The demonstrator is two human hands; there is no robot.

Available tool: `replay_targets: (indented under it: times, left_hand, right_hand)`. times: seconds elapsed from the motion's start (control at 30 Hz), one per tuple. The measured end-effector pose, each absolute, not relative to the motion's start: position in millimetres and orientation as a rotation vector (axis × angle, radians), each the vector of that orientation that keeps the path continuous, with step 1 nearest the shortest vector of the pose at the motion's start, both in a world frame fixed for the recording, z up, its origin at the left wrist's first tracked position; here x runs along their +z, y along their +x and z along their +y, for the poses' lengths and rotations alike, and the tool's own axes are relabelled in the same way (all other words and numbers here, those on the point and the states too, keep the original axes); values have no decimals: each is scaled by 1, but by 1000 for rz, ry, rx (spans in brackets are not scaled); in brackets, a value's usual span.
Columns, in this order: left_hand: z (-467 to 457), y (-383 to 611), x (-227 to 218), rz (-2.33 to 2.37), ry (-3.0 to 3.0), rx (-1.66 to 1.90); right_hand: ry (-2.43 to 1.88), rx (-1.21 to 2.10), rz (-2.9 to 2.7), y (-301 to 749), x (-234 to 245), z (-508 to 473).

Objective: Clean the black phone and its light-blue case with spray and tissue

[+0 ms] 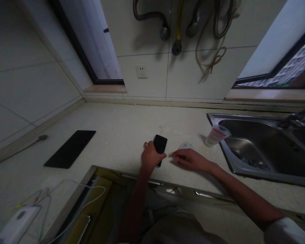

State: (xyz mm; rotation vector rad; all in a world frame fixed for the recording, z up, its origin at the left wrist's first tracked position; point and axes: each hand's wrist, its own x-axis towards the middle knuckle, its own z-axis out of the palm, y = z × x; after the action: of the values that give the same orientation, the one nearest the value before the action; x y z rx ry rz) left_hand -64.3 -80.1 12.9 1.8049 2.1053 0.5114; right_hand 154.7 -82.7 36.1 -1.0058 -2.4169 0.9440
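Observation:
A black-screened smartphone [160, 143] lies on the pale countertop in front of me. My left hand [150, 155] grips it across its lower half, with the thumb at the right edge and the fingers at the left. Just to its right, my right hand [189, 159] rests low over the counter with the fingers curled together. What those fingertips pinch, if anything, is too small to make out. A white piece that looks like a wipe or soft packet [186, 145] shows just behind the right hand, partly covered by it.
A clear plastic cup with red print [217, 135] stands tilted-looking beside the steel sink [259, 145]. At the left lie a flat black panel [70, 149] and a white device with cables [19, 223]. Hoses [152, 15] hang on the tiled wall above a socket [141, 72].

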Motion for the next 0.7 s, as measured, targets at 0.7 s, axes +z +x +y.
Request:
replay_targets:
  times: [0.7]
  left_hand:
    - [-81, -59, 12, 1964, 1591, 828]
  right_hand:
    - [-1075, 1377, -2063, 168, -3, -71]
